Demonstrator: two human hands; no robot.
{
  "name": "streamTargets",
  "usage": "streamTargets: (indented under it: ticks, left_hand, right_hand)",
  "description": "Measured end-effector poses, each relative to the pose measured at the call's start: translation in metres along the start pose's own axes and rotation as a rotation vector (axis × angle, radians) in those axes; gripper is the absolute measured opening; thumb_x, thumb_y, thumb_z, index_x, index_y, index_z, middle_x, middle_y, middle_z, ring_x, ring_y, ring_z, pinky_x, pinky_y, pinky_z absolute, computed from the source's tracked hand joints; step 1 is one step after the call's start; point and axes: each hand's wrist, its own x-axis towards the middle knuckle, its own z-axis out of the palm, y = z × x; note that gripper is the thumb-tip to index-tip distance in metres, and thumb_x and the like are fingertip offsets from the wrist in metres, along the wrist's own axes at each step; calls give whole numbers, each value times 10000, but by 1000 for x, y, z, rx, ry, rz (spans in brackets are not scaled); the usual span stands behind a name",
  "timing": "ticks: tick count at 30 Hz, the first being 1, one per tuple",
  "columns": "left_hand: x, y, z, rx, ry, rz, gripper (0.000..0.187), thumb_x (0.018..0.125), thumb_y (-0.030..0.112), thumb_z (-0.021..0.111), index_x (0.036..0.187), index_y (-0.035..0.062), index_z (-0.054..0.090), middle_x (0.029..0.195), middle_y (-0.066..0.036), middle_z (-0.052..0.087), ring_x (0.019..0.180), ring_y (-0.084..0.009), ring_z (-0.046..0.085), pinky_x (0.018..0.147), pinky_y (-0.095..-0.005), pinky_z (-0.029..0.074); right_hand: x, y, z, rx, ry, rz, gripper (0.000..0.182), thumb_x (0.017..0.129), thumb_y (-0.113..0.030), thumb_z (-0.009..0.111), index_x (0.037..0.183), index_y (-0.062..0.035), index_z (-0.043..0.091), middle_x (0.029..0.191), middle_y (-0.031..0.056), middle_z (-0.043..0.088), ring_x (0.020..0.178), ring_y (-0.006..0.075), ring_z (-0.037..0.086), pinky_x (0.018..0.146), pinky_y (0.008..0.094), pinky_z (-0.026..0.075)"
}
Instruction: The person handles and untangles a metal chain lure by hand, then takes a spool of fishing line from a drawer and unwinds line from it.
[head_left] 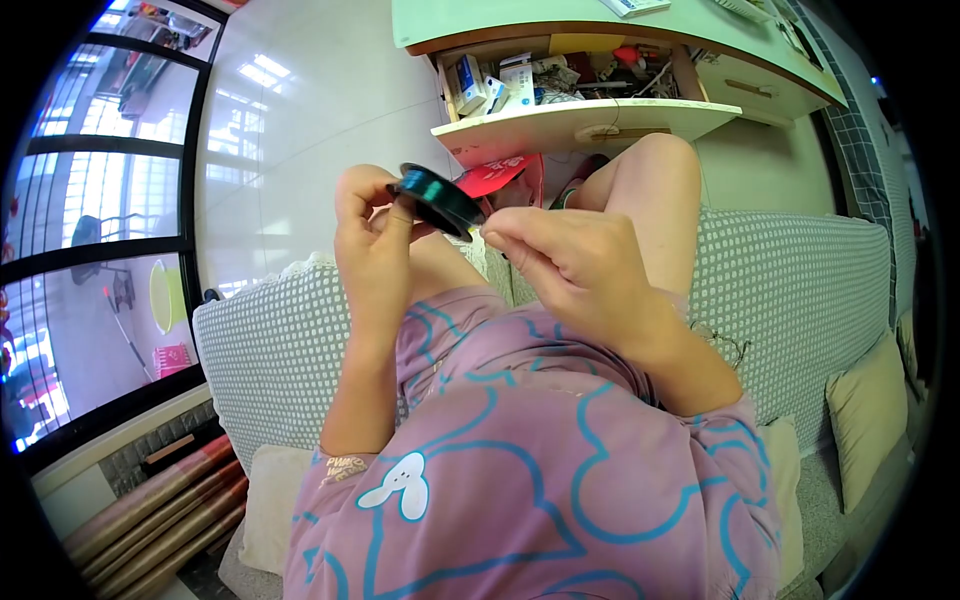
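A black spool with shiny teal thread or wire (432,190) is tilted above my lap. My left hand (375,235) grips its left rim between thumb and fingers. Just right of the spool, my right hand (570,262) is closed in a pinch, its fingertips close to the spool's lower right edge. What the pinch holds is too small to make out. Beyond the spool, a red item with pale markings (497,175) shows between my knees, below the open drawer.
An open drawer (590,118) full of boxes, cables and small items juts out from the green-topped cabinet (480,22) ahead. I sit on a sofa with a checked cover (790,290). A cushion (868,425) lies at right, rolled material (160,505) at lower left.
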Motion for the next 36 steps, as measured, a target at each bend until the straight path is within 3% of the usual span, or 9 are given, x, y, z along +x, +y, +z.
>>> streamTargets:
  ticks: [3, 8, 16, 18, 20, 21, 26, 30, 36]
  left_hand:
    - [2, 6, 0, -321, -66, -136, 155, 986, 42, 480, 1139, 34, 498, 1022, -112, 615, 856, -189, 673, 772, -324, 608]
    - [1, -2, 1, -638, -134, -328, 200, 980, 110, 500, 1152, 8, 507, 1033, -170, 608, 923, -257, 664, 780, -344, 608]
    - [7, -30, -11, -938, -150, -479, 255, 918, 168, 566, 1082, -26, 585, 925, -191, 643, 886, -291, 647, 770, -388, 598]
    - [-3, -9, -18, -847, -341, -508, 313, 980, 259, 514, 1158, 10, 581, 1039, -94, 656, 890, -200, 657, 813, -337, 551]
    - [0, 0, -19, -811, -428, -480, 251, 968, 168, 505, 1126, -6, 591, 1060, -97, 635, 943, -198, 638, 838, -328, 538]
    - [0, 5, -18, -671, -531, -330, 221, 946, 117, 516, 1117, -2, 589, 1077, -92, 610, 979, -192, 614, 866, -313, 516]
    - [9, -2, -22, -9, -733, 92, 240, 819, -72, 564, 1041, 13, 598, 1130, -63, 519, 1054, -164, 517, 914, -261, 419]
    - [-10, 10, -15, 53, -583, -132, 174, 849, -58, 562, 1007, 9, 597, 978, -46, 575, 892, -149, 565, 803, -258, 455]
    - [-15, 6, -6, 529, -420, 257, 180, 856, 5, 622, 1030, 19, 583, 898, -139, 611, 811, -247, 604, 741, -334, 487]
  right_hand:
    - [-10, 1, 9, 282, 36, 137, 91, 884, -80, 663, 954, -34, 695, 767, 85, 686, 632, 165, 644, 545, 269, 472]
    - [-16, -5, 6, 779, -49, 562, 128, 928, -130, 649, 958, -19, 703, 725, -52, 612, 572, 13, 457, 490, 198, 364]
    - [-15, 21, 16, 720, -59, 600, 140, 934, -156, 640, 955, -38, 713, 732, -59, 610, 579, 12, 469, 501, 189, 366]
    - [-13, 32, 22, 698, -59, 587, 145, 935, -154, 637, 950, -32, 713, 743, -52, 626, 598, 23, 501, 517, 196, 393]
    - [-8, 39, 26, 662, -95, 390, 163, 939, -158, 630, 948, -15, 707, 797, -28, 678, 665, 51, 574, 574, 231, 461]
    - [-6, 41, 22, 638, -162, 379, 162, 908, -178, 645, 985, -44, 695, 846, 80, 703, 752, 142, 650, 683, 283, 496]
    - [16, 47, 8, 142, -98, 11, 80, 838, -193, 678, 874, -124, 692, 751, 81, 664, 692, 246, 655, 594, 353, 496]
    - [27, 43, 0, -69, -36, -186, 13, 787, -171, 649, 780, -182, 650, 667, 20, 634, 625, 222, 639, 497, 360, 463]
    - [33, 32, -11, -245, -93, -271, 30, 797, -162, 627, 823, -175, 626, 665, 27, 607, 638, 217, 636, 514, 352, 484]
